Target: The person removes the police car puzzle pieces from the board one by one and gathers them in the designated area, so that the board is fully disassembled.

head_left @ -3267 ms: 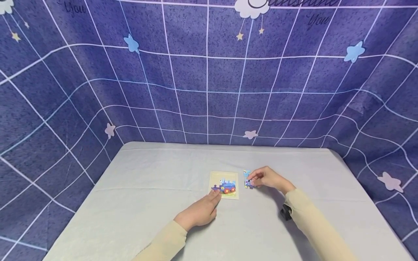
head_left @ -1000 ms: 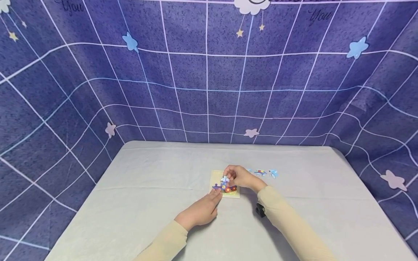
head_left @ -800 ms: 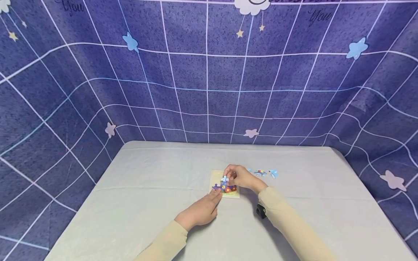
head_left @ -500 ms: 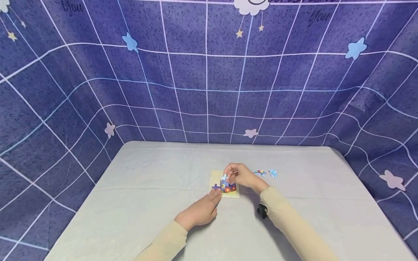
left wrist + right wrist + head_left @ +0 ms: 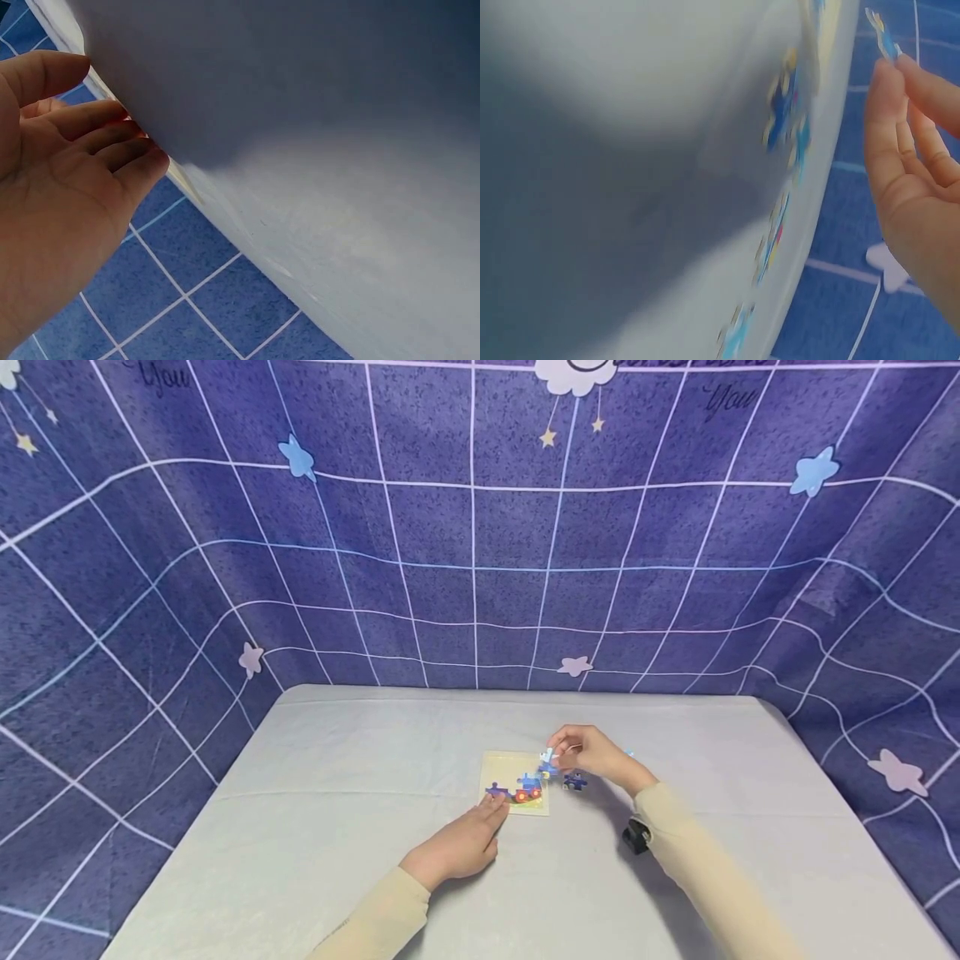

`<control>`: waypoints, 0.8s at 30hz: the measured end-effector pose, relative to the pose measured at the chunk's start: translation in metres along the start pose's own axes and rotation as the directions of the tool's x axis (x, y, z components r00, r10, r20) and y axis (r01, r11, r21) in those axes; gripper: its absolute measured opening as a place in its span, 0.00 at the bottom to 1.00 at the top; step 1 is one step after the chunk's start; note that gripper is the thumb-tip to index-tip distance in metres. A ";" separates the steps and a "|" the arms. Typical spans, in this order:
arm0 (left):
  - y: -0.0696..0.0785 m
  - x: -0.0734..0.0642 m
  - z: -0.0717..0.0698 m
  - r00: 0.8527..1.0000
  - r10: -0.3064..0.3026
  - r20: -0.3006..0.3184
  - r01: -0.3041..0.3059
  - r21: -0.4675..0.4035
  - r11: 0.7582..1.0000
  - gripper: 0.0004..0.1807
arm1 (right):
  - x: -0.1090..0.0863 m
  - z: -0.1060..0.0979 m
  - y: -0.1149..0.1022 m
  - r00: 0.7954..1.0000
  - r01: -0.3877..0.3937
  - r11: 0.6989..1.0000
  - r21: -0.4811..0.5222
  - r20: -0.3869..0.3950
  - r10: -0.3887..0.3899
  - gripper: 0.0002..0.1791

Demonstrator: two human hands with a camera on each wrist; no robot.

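Observation:
A small pale wooden jigsaw board [image 5: 498, 766] lies on the table, partly filled with a blue train that has red wheels. My left hand [image 5: 459, 845] rests its straight fingertips on the board's near-left edge; in the left wrist view the palm and fingers [image 5: 112, 139] show from the side. Between thumb and fingers, my right hand [image 5: 596, 753] pinches a blue and white jigsaw piece [image 5: 548, 764] over the board's right edge. The right wrist view shows this piece held edge-on, raised from the table. Just below the right hand lies a loose dark blue piece [image 5: 574, 781].
More loose pieces lie in a row right of the board, such as a light blue piece [image 5: 736, 334] and a multicoloured piece [image 5: 771, 240]. The right hand mostly hides them in the head view. A white cloth covers the table [image 5: 360, 760]; a blue gridded curtain [image 5: 435, 527] hangs behind.
The right hand went from the loose pieces to the board, then lifted away to the right with a piece pinched. A dark blue loose piece now shows beside the board. The left hand stayed put.

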State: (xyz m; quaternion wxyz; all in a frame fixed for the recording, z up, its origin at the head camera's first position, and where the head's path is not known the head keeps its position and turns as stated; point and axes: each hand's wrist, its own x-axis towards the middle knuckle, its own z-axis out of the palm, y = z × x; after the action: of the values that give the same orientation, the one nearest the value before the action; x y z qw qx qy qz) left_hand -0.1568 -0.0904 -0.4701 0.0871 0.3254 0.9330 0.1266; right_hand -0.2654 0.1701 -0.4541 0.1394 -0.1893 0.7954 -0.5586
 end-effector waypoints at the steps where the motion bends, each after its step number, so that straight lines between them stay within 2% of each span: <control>1: 0.000 0.000 0.000 1.000 0.002 -0.002 -0.002 0.002 1.000 0.28 | -0.003 -0.005 0.001 1.000 -0.006 1.000 -0.002 -0.006 0.006 0.15; 13: 0.004 -0.002 -0.004 1.000 -0.002 0.001 0.002 0.003 1.000 0.28 | -0.041 -0.053 0.021 0.994 -0.092 0.994 -0.061 -0.058 0.089 0.16; 18: 0.004 -0.003 -0.005 1.000 -0.005 0.001 0.005 0.001 1.000 0.28 | -0.048 -0.058 0.029 0.989 -0.138 0.989 -0.062 -0.055 0.134 0.16; 24: 0.004 -0.003 -0.003 1.000 -0.007 -0.001 0.007 0.002 1.000 0.28 | -0.049 -0.056 0.036 0.992 -0.121 0.991 -0.061 -0.044 0.118 0.16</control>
State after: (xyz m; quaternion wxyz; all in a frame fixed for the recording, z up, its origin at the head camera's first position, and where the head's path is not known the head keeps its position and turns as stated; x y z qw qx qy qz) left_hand -0.1534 -0.0901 -0.4657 0.0867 0.3221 0.9343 0.1254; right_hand -0.2513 0.2508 -0.4687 0.1505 -0.1345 0.8254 -0.5272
